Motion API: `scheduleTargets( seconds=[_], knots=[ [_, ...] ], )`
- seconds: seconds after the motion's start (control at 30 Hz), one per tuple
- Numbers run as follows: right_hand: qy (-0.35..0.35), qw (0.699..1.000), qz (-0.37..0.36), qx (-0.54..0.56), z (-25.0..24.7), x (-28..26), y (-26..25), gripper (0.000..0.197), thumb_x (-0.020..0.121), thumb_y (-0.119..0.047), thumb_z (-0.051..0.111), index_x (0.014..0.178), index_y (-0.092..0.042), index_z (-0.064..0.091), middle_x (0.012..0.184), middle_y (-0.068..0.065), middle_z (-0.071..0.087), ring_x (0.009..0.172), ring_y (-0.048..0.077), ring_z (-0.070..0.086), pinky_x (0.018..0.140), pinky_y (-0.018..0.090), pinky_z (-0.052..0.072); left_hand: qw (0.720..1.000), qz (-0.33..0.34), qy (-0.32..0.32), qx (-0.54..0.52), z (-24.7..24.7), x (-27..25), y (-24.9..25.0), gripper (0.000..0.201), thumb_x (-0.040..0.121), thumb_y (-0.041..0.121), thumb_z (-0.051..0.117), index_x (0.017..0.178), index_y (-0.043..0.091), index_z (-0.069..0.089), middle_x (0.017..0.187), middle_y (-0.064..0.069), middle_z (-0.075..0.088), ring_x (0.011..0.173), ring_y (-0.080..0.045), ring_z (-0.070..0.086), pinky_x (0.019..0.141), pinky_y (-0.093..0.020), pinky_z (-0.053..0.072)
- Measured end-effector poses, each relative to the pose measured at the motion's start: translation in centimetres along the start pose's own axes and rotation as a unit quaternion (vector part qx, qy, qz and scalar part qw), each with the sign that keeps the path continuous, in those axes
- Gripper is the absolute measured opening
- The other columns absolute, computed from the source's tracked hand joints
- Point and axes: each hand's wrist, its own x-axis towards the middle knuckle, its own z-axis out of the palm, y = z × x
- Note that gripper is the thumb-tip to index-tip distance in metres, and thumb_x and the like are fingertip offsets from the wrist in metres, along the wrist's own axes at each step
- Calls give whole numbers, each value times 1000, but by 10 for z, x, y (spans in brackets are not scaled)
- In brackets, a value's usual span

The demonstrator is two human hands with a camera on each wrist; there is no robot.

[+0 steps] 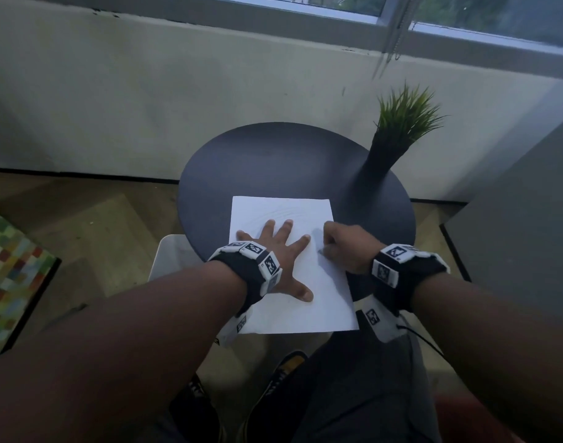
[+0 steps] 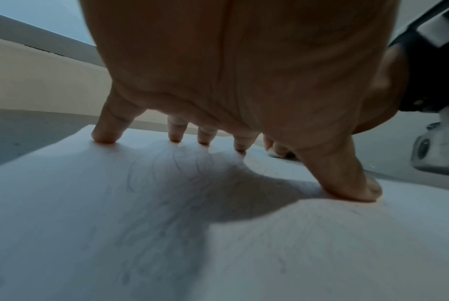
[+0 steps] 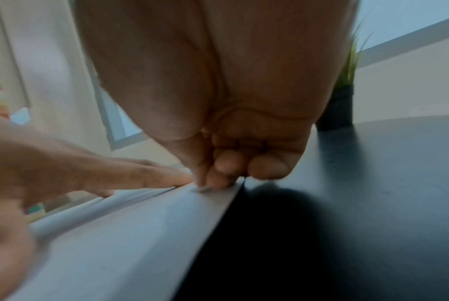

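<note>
Paper (image 1: 301, 310) beneath left hand (image 1: 280, 254) and right hand (image 1: 347, 248)

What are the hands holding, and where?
The left hand holds nothing; it presses flat on the white paper sheet. The right hand pinches a small pale object by its top in curled fingertips; what it is cannot be told.

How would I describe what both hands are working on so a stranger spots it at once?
Below the window stands a round dark table. On its near half lies a sheet of paper, the left hand spread flat on it and the right hand curled at its right edge. It is the only white, flat thing; the neighbouring dark vase of grass stands tall.
</note>
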Motion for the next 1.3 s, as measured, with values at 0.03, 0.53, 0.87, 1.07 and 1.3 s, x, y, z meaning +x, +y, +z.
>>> scheduleTargets(
  seconds=[0.03, 0.53, 0.87, 1.07, 1.3],
  knots=[
    [21, 1000, 11, -2, 0, 1, 0, 15, 95, -28, 56, 97, -14, 53, 98, 11, 65, 84, 27, 59, 70, 36, 48, 1000, 0, -2, 0, 0, 0, 0, 125, 63, 94, 57, 157, 46, -11, 168, 4, -23, 154, -33, -17, 110, -80, 9],
    [26, 994, -63, 86, -14, -8, 1, 10, 97, -32, 60, 104, -24, 59, 98, -3, 68, 82, 11, 64, 77, 29, 56, 1000, 4, -4, 4, 3, 1, -2, 124, 64, 95, 54, 156, 46, -14, 167, 3, -26, 154, -34, -19, 112, -80, 7],
    [65, 997, 26, 45, 7, 6, 8, 12, 93, -24, 58, 102, -16, 60, 101, 3, 65, 88, 20, 59, 77, 35, 52, 1000, -1, -4, 9, 3, 2, -1, 124, 64, 96, 53, 156, 47, -14, 167, 4, -26, 154, -33, -19, 110, -80, 10],
    [17, 993, -108, -52, 24, -15, -15, 29, 99, -31, 41, 96, -16, 66, 89, 2, 71, 80, 21, 66, 72, 33, 54, 1000, 5, 17, 8, 6, 2, -2, 124, 63, 96, 54, 157, 45, -10, 168, 4, -22, 154, -34, -16, 110, -80, 12],
    [45, 999, -4, -28, 17, 1, -7, 16, 97, -21, 45, 103, -9, 53, 102, 13, 65, 85, 29, 59, 72, 40, 51, 1000, 0, 2, 5, 4, 2, -1, 124, 63, 96, 54, 156, 47, -12, 167, 4, -24, 154, -33, -18, 111, -79, 9]
  ],
)
